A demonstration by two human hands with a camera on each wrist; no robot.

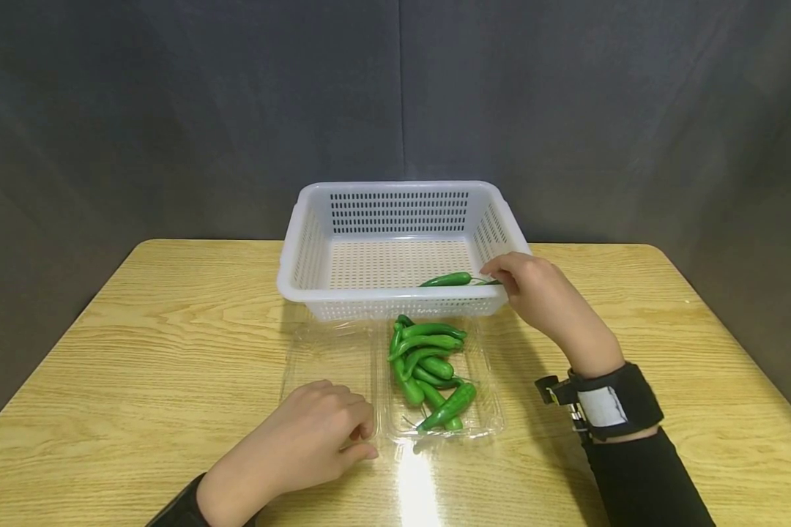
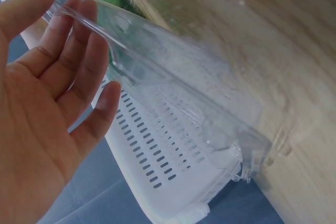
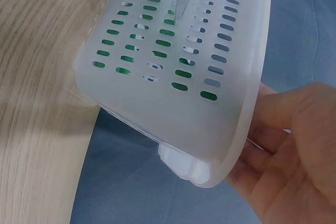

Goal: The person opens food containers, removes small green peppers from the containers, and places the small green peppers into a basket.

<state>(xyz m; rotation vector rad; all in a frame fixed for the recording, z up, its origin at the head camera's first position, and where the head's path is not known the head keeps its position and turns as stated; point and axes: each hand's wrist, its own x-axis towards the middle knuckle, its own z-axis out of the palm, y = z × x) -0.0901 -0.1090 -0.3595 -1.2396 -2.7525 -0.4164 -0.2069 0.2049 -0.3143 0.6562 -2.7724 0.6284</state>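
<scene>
My right hand (image 1: 534, 289) reaches over the right front corner of a white slotted basket (image 1: 402, 294), fingers bent downward inside it. A green chili pepper (image 1: 450, 279) lies in the basket just left of my fingertips, and part of another shows right beneath them. The rim hides the fingertips in the right wrist view, so I cannot tell whether they pinch that pepper. My left hand (image 1: 310, 432) is loosely curled over the front of the clear lid (image 1: 332, 366), its fingertips at the lid's plastic edge (image 2: 157, 69), nothing seen gripped.
Several green chili peppers (image 1: 431, 344) lie piled in the clear tray (image 1: 491, 410) joined to the lid's right side. The basket stands directly behind on the wooden table (image 1: 138, 351). A dark grey curtain (image 1: 237, 110) hangs beyond.
</scene>
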